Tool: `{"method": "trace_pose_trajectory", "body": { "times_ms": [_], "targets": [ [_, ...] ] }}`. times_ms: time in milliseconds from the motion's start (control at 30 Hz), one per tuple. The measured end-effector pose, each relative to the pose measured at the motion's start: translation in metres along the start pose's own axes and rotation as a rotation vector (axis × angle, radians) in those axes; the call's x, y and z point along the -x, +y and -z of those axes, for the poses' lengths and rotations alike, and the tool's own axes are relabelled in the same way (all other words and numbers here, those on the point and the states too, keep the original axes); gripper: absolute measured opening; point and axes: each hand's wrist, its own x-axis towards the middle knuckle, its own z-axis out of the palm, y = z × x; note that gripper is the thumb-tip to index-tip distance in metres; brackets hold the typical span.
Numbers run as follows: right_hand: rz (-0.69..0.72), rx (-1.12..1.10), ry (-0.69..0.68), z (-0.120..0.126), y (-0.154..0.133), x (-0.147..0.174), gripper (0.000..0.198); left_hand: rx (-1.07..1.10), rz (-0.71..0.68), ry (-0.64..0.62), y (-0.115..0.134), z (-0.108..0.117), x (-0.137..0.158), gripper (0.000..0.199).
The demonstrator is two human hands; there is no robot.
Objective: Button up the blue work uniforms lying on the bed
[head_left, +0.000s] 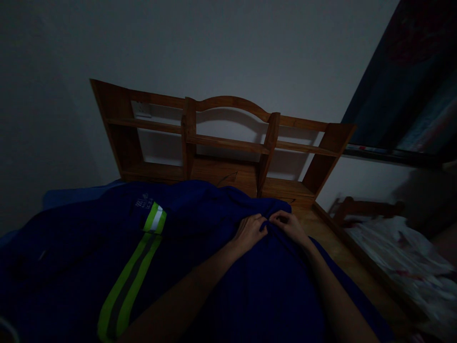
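A dark blue work jacket [200, 214] with yellow-green and silver reflective strips [124, 290] lies spread out before me. Small pale lettering shows near the upper strip. My left hand [252, 231] pinches a fold of the blue cloth, its fingers closed. Just to its right, my right hand [287, 224] also pinches the cloth between thumb and fingers. The two hands nearly meet at an edge of the garment. Whether a button or other fastener sits between the fingertips is too dark to tell.
Behind the jacket stands a wooden shelf unit [228, 143] against a pale wall. A light blue cloth [74, 195] shows at the left. At the right are a wooden board edge [371, 267], white plastic-like bundles [403, 243] and a dark curtain [400, 81].
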Motion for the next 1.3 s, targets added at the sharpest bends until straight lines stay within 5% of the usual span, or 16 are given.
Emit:
{"method": "trace_pose_trajectory", "body": {
  "times_ms": [767,1300],
  "targets": [
    [0.010,0.007,0.017,-0.0027,-0.0062,0.0000,0.025,-0.111,-0.037,0.069,0.0031,0.0006,0.0001,0.009],
    [-0.068,-0.076,-0.052,0.0055,-0.0043,0.0016,0.019,0.044,0.036,0.143,0.0015,-0.0031,0.0010,0.015]
  ]
}}
